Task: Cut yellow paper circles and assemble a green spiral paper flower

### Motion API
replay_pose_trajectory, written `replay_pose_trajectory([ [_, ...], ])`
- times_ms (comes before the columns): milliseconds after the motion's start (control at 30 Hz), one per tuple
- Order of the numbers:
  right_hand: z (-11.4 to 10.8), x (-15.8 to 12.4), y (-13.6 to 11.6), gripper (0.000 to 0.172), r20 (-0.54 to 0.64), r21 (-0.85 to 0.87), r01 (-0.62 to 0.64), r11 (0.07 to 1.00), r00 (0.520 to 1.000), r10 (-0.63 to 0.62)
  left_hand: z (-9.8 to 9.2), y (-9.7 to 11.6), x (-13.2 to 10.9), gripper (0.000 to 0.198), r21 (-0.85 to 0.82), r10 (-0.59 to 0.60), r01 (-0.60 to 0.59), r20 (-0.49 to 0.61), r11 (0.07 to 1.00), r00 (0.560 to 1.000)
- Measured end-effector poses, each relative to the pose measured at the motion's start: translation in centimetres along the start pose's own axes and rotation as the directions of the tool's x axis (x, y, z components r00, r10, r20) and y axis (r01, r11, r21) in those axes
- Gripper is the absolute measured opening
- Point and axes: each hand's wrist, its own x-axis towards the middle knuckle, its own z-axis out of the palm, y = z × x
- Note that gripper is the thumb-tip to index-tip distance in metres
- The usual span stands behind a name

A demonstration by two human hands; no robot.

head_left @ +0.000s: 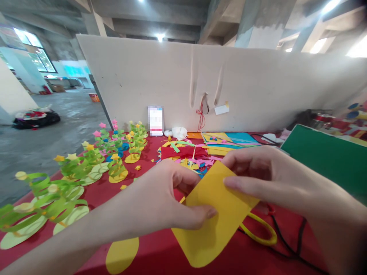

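The work surface is a red table [160, 256] bounded at the rear by an upright beige partition board [229, 88] and on the right by a green mat [329, 160]. Its left portion carries rows of green paper spiral trees [71, 168] on pale discs; the rear centre carries a pile of coloured paper scraps [186, 154] and flat coloured sheets [229, 139]. The near centre, directly in front of the person, holds the yellow paper piece [218, 217], raised just above the table. Its long axis runs diagonally, from a squared upper end near the right fingers down to a rounded lower end toward the near table edge. The left hand [169, 198] grasps the piece at its left edge, thumb pressed on the top face, fingers curled. The right hand [272, 179] pinches the upper right corner, index finger laid flat across the top face. Both hands are in contact; neither is nearer. A yellow loop handle, apparently scissors [258, 229], lies partly beneath the piece's right edge, beside a black cord [286, 236]. A yellow disc [122, 254] lies below the left forearm. Open table remains only along the near edge.
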Motion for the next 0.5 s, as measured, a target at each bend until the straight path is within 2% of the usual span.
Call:
replay_pose_trajectory([
  [167, -0.2, 0.2, 0.4, 0.007, 0.004, 0.022, -0.009, 1.000, 1.000, 0.008, -0.2, -0.6, 0.0, 0.012, 0.063, 0.011, -0.010, -0.020, 0.998, 1.000],
  [267, -0.5, 0.0, 0.4, 0.006, -0.087, 0.064, 0.037, 0.997, 0.996, -0.031, -0.6, -1.3, 0.1, 0.012, 0.100, 0.134, -0.126, -0.079, 0.987, 0.988],
  [333, -0.7, -0.1, 0.3, 0.005, -0.187, 0.097, 0.088, 0.991, 0.980, -0.069, -0.8, -1.4, 0.0, 0.023, 0.188, 0.236, -0.199, -0.202, 0.962, 0.950],
  [400, -0.7, -0.2, 0.0, 0.003, -0.270, 0.146, 0.151, 0.978, 0.957, -0.108, -1.1, -1.2, -0.2, 0.035, 0.318, 0.312, -0.194, -0.383, 0.928, 0.869],
  [467, -0.6, -0.2, -0.2, 0.004, -0.335, 0.197, 0.223, 0.955, 0.931, -0.148, -1.4, -0.8, -0.7, 0.030, 0.479, 0.424, -0.145, -0.549, 0.866, 0.720],
  [500, -0.5, -0.2, -0.3, 0.006, -0.367, 0.216, 0.255, 0.942, 0.915, -0.164, -1.5, -0.7, -0.9, 0.024, 0.567, 0.503, -0.123, -0.586, 0.815, 0.635],
])
